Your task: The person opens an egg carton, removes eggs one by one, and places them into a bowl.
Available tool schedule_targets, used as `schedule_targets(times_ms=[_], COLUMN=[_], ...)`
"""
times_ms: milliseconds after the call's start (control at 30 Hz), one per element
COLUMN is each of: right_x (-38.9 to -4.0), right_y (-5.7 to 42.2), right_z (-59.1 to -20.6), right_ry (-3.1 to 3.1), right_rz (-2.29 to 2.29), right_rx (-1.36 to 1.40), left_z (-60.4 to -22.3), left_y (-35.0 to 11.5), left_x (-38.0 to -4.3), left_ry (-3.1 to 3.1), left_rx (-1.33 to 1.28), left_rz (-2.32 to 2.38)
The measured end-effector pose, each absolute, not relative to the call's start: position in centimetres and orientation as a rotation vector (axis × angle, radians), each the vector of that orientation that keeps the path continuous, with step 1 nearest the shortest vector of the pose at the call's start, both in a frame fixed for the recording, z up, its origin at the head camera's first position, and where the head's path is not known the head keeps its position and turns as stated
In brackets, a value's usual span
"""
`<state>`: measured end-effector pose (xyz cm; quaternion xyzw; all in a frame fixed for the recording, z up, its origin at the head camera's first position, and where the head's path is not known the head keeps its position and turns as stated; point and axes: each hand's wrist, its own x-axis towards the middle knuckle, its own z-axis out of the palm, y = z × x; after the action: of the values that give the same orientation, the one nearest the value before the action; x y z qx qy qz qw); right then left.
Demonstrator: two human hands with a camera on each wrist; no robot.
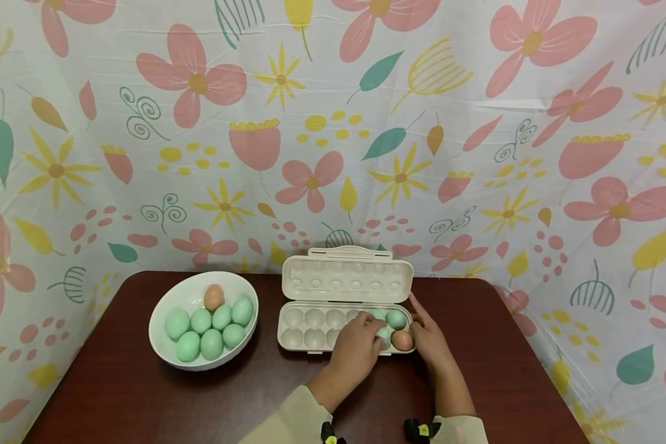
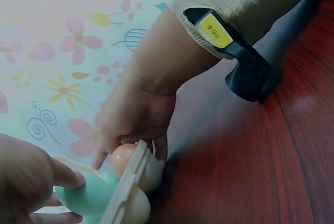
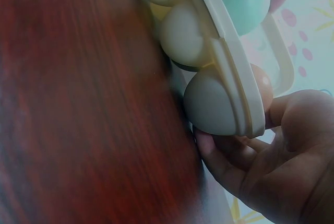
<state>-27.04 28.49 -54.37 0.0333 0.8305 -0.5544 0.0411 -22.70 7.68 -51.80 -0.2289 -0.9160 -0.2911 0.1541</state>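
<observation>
My left hand (image 1: 357, 346) pinches a pale green egg (image 2: 87, 195) at the front row of the open egg carton (image 1: 305, 351), second cup from the right end. The fingers partly cover that egg in the head view. My right hand (image 1: 434, 340) grips the carton's right end, with fingers under the outer cup (image 3: 211, 104) in the right wrist view. A brown egg (image 1: 402, 340) sits in the front right cup. Behind it lies a green egg (image 1: 396, 319), with another green egg (image 1: 377, 314) to its left, partly hidden by the left hand.
A white bowl (image 1: 158, 336) with several green eggs and one brown egg (image 1: 213, 297) stands at the left of the dark wooden table (image 1: 200, 407). The carton's lid (image 1: 346, 290) leans back toward the flowered cloth (image 1: 311, 216) behind the table.
</observation>
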Motion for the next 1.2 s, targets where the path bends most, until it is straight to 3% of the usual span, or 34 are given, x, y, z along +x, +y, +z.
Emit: schedule_targets(times_ms=[1200], right_x=[-26.9], right_y=[28.4], right_z=[-54.1], right_ry=[2.564], right_rz=[-1.622], right_rx=[0.113], left_z=[-49.1], left_y=[-2.3], left_x=[-22.0], left_ry=[-2.484], left_rx=[-0.313], left_rz=[-0.992])
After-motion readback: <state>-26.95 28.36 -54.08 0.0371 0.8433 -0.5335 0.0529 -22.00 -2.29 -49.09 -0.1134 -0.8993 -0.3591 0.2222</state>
